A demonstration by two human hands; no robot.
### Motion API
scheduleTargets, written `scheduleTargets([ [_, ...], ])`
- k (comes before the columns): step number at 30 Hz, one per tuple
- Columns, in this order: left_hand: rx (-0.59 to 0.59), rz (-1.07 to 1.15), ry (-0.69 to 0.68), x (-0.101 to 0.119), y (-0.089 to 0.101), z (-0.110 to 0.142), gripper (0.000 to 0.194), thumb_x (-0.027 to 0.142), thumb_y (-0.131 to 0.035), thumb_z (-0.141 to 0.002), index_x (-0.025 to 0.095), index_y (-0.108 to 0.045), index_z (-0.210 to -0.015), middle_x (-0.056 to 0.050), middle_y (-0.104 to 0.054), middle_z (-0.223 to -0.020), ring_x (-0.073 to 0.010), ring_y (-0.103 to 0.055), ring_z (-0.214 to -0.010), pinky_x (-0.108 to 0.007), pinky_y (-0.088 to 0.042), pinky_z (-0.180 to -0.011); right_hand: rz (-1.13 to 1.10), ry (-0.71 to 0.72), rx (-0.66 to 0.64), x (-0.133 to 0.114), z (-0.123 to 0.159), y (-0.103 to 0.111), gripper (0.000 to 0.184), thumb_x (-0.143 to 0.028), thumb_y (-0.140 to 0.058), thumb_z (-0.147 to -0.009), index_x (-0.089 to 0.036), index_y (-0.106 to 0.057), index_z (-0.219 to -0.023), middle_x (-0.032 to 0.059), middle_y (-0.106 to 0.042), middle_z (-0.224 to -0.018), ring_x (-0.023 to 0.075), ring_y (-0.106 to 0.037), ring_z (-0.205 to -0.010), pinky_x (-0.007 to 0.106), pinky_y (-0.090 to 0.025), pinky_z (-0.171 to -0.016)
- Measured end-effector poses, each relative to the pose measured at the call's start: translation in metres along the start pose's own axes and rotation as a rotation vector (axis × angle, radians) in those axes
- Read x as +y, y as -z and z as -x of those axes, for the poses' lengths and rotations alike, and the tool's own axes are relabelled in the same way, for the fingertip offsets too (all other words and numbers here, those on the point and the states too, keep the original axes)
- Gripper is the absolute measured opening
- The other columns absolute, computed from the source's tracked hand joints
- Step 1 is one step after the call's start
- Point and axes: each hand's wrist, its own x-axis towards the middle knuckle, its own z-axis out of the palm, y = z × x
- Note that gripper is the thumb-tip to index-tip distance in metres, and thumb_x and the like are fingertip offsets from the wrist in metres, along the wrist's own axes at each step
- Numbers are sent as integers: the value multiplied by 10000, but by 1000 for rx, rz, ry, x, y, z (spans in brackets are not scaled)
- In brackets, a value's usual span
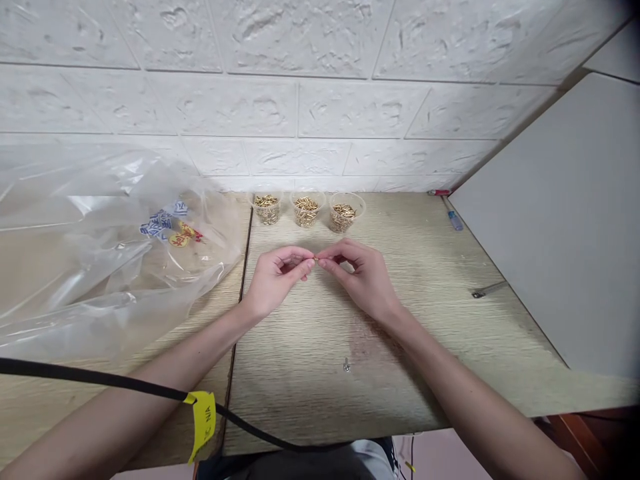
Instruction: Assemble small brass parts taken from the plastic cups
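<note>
My left hand and my right hand meet fingertip to fingertip above the table. Pinched between both thumbs and forefingers is a tiny brass-coloured metal piece, mostly hidden by the fingertips. Just beyond the hands stand three clear plastic cups in a row: a left cup, a middle cup and a right cup. Each contains many small, slim brass-coloured pieces. A small silver screw-like part lies on the table nearer to me, below the right hand.
A large clear plastic bag covers the left side. A black cable with a yellow tag crosses in front. At right are a white panel, a screwdriver and a metal tool. A white brick-patterned wall closes the back.
</note>
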Motion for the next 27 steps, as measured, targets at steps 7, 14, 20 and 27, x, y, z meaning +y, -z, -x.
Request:
scheduleTargets([
  [7, 16, -31, -5, 1, -1, 1, 195, 315, -766, -695, 152, -719, -790, -29, -666, -684, -107, -590, -617, -212, -492, -577, 30, 0, 6, 2, -1, 2, 53, -206, -630, -853, -189, -676, -834, 31, -667, -807, 161, -605, -741, 295, -466, -694],
  [14, 29, -76, -45, 1, 0, 1, 122, 272, -735, -724, 163, -743, -777, -28, -674, -704, -97, -568, -613, -202, -453, -561, 126, 58, -11, -3, -1, 6, 94, -179, -598, -875, -181, -678, -826, 37, -619, -803, 157, -573, -729, 286, -450, -677],
  [20, 25, -74, -36, 1, 0, 2, 123, 279, -748, -724, 166, -745, -771, -38, -690, -748, -111, -582, -639, -225, -459, -584, 116, 42, -19, -6, 2, 4, 103, -195, -591, -879, -193, -675, -821, 39, -617, -815, 163, -571, -734, 293, -453, -670],
  [27, 34, -47, -10, 2, 0, 2, 139, 287, -762, -720, 163, -743, -781, -29, -676, -701, -112, -585, -620, -235, -480, -588, -104, -152, -21, -4, 0, 4, 94, -249, -622, -848, -185, -689, -831, 16, -580, -751, 147, -530, -706, 275, -412, -639],
])
